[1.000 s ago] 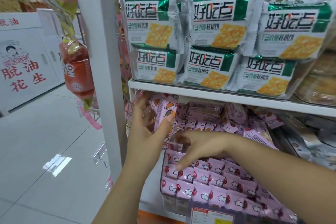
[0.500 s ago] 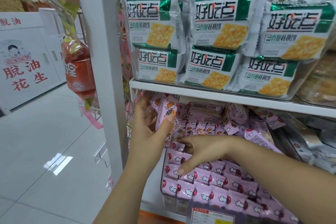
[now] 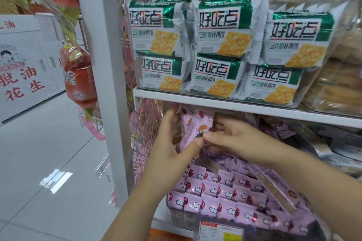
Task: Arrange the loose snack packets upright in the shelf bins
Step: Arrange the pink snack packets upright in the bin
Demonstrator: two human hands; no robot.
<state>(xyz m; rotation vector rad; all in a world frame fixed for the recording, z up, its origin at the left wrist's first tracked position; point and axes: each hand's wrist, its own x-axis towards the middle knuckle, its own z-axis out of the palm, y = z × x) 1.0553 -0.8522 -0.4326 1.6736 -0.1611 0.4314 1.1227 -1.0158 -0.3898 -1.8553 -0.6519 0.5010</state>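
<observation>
Shelf (image 3: 235, 106), bin (image 3: 173, 219), one packet (image 3: 193, 129) in two hands.
Green cracker packs (image 3: 221, 31) stand on the white shelf; below, pink rows (image 3: 225, 195) fill the bin. The left hand (image 3: 170, 148) grips the packet upright at the bin's back left; the right hand (image 3: 235, 139) pinches its lower edge.

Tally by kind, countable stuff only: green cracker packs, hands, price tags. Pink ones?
Green cracker packs: 7
Hands: 2, left hand and right hand, both gripping pink packets
Price tag: 1
Total: 10
Pink packets: too many to count.
</observation>
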